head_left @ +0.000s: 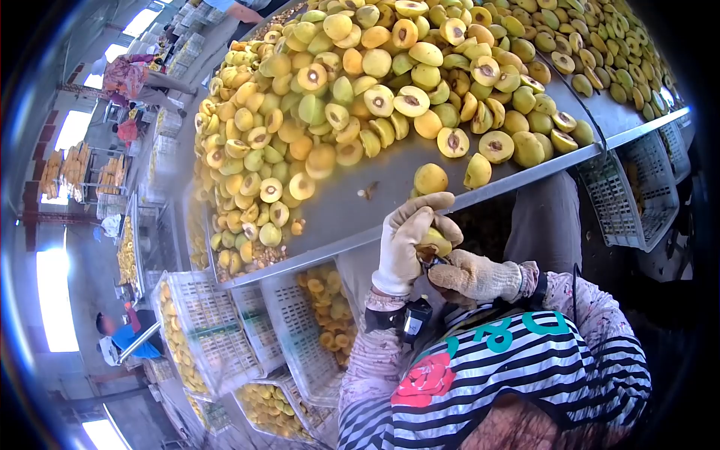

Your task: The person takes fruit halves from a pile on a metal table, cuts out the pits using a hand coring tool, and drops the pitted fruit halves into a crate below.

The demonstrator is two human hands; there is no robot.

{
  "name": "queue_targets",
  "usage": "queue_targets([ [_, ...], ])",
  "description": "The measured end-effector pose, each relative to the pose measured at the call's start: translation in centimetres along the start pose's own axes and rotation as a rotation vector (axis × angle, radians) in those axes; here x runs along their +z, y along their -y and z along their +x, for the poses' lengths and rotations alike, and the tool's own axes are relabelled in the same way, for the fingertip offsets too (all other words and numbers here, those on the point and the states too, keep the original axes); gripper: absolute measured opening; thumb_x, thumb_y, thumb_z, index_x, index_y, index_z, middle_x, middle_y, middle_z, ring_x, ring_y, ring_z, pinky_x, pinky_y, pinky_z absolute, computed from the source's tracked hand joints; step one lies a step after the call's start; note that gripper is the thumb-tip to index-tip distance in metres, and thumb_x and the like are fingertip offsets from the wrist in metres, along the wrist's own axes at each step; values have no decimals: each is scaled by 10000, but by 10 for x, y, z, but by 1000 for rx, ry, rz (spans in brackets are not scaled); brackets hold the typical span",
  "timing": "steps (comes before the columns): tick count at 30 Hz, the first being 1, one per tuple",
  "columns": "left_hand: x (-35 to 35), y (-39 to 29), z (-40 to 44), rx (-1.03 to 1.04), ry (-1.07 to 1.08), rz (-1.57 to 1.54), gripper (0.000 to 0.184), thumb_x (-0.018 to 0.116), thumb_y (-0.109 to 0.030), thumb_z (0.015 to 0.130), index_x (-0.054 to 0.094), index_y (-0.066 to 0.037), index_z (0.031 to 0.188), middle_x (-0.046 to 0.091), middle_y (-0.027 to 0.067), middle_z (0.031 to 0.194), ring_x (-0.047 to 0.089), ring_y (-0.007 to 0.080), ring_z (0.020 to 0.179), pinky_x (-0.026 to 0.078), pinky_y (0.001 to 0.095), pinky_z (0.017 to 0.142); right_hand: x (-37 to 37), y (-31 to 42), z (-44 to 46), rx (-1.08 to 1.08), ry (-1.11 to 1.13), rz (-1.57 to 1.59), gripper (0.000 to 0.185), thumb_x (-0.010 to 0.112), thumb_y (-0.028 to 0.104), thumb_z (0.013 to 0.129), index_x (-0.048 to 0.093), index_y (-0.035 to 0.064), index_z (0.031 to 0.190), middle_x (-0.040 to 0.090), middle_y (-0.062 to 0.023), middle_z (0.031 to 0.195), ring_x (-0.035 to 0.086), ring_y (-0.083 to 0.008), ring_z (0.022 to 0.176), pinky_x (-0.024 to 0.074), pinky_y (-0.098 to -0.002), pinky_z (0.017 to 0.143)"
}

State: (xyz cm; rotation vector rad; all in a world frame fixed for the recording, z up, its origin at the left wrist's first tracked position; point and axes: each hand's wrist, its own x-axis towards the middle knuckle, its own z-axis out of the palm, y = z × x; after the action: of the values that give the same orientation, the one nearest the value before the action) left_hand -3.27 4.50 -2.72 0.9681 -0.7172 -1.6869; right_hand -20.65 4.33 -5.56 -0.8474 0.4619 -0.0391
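Observation:
My left hand (409, 244), in a pale work glove, is closed around a yellow-green peach (434, 242) just in front of the table's metal rim. My right hand (476, 276), in a fuzzy beige glove, is closed on a small dark metal pitting tool (430, 262) that meets the underside of the peach. Most of the tool is hidden by the fingers. Beyond my hands, a peach (430, 179) and a cut piece (478, 171) lie near the table edge. Behind them is a large heap of halved peaches (352, 82), many with brown pits showing.
The metal table (337, 210) has a raised rim along my side. White plastic crates (217, 330) with peaches stand below left, and another crate (637, 195) stands right. A dark cord (585, 109) crosses the table. Other people (139, 79) are in the hall at left.

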Motion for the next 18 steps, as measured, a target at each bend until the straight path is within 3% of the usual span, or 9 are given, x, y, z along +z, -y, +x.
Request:
queue_targets([
  [1, -2, 1, 2, -21, 24, 1, 343, 463, -142, 998, 618, 86, 1202, 712, 137, 819, 676, 190, 705, 553, 277, 676, 1, -1, 0, -19, -54, -72, 458, 512, 521, 1008, 481, 116, 796, 415, 22, 555, 358, -99, 419, 301, -252, 394],
  [2, -4, 2, 4, -62, 55, 21, 367, 463, -185, 991, 637, 64, 1197, 709, 148, 778, 673, 202, 654, 548, 273, 621, 0, 0, -1, 36, 38, 66, 470, 488, 548, 1014, 472, 117, 825, 398, 27, 555, 347, -91, 422, 289, -252, 391],
  [5, -7, 9, 7, -45, 146, -131, 365, 434, -160, 997, 621, 80, 1198, 706, 140, 805, 677, 201, 699, 549, 273, 660, -5, -9, -1, 23, 286, 418, 479, 438, 575, 1024, 460, 124, 863, 365, 37, 553, 319, -81, 422, 276, -250, 389],
  [9, 11, 31, 9, 195, 78, -457, 370, 400, -180, 1024, 582, 35, 1264, 670, 128, 801, 648, 273, 748, 547, 363, 738, -8, -24, 5, -20, 616, 836, 503, 411, 612, 1009, 461, 140, 843, 359, 40, 534, 304, -72, 388, 277, -248, 360],
  [10, 16, 33, 10, 203, -41, -472, 347, 390, -179, 1039, 567, -8, 1283, 653, 107, 835, 634, 292, 797, 537, 395, 777, -8, -22, 7, -5, 709, 981, 533, 429, 628, 994, 460, 134, 796, 374, 41, 513, 326, -73, 374, 305, -245, 349],
  [13, 19, 29, 16, 106, -439, -700, 313, 379, -190, 1059, 572, -39, 1253, 660, 77, 908, 643, 292, 861, 542, 415, 803, -7, -15, -5, -54, 830, 876, 584, 491, 657, 952, 446, 119, 727, 401, 34, 483, 364, -73, 373, 312, -234, 337],
  [15, 12, 22, 5, 184, -457, -602, 324, 364, -182, 1063, 564, -7, 1249, 674, 108, 902, 647, 312, 868, 543, 421, 818, -19, -17, -15, -27, 685, 815, 562, 486, 639, 970, 447, 127, 742, 401, 32, 511, 366, -66, 388, 308, -239, 354],
  [17, -8, 22, -15, 323, -401, -464, 331, 357, -178, 1064, 562, 10, 1243, 682, 132, 903, 648, 319, 864, 540, 411, 823, -14, 5, -28, 24, 235, 372, 532, 473, 588, 1004, 460, 117, 759, 401, 29, 542, 363, -64, 413, 310, -242, 376],
  [18, -14, 16, -32, 402, -418, -202, 340, 343, -167, 1066, 565, 28, 1234, 689, 172, 900, 651, 320, 848, 540, 393, 810, -11, 7, -31, 138, 26, 213, 499, 461, 543, 1027, 483, 98, 802, 406, 21, 563, 352, -78, 428, 316, -244, 392],
])
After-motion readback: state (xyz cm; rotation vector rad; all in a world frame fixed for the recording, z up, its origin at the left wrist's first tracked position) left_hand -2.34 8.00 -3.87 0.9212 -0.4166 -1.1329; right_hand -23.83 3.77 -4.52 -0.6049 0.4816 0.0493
